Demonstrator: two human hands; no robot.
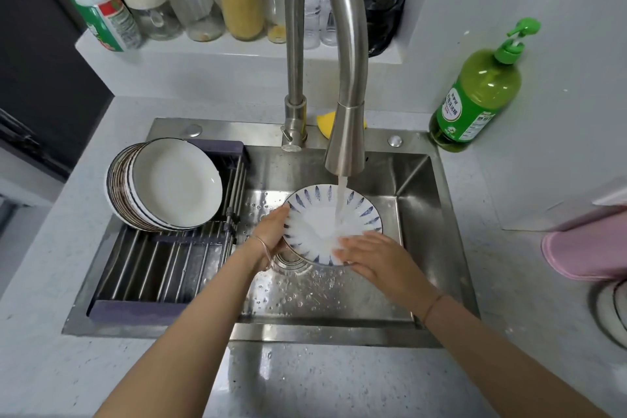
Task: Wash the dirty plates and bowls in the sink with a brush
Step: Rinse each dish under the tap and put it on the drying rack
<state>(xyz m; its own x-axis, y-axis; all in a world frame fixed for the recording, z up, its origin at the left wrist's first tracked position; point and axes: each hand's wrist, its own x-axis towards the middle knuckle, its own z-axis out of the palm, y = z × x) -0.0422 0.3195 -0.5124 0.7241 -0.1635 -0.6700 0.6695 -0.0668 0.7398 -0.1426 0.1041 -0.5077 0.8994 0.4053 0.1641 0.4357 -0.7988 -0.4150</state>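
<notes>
- Plate: white with blue leaf marks round the rim; held tilted inside the sink, face towards the camera, above the drain.
- Left grip: holding the plate by its left rim, thumb on the face side; the other fingers are hidden behind the plate. A thin bangle sits on the wrist.
- Right grip: wide, fingers straight and laid flat on the lower right of the plate's face, fingertips in the running water. A thin band sits on the wrist.
- Water stream: falls from the faucet onto the middle of the plate, between the two grips.
- Stack of plates: white plates with dark rims, leaning on the drying rack, which lies across the left half of the sink, well apart from both grips.
- Yellow sponge: on the sink's rear ledge, behind the faucet head.
- Green soap bottle: pump type, upright on the desk at the sink's rear right corner.
- Jars: a row on the shelf behind the faucet, beside a green-and-white bottle.
- Pink item: at the right edge; what it is cannot be told.
</notes>
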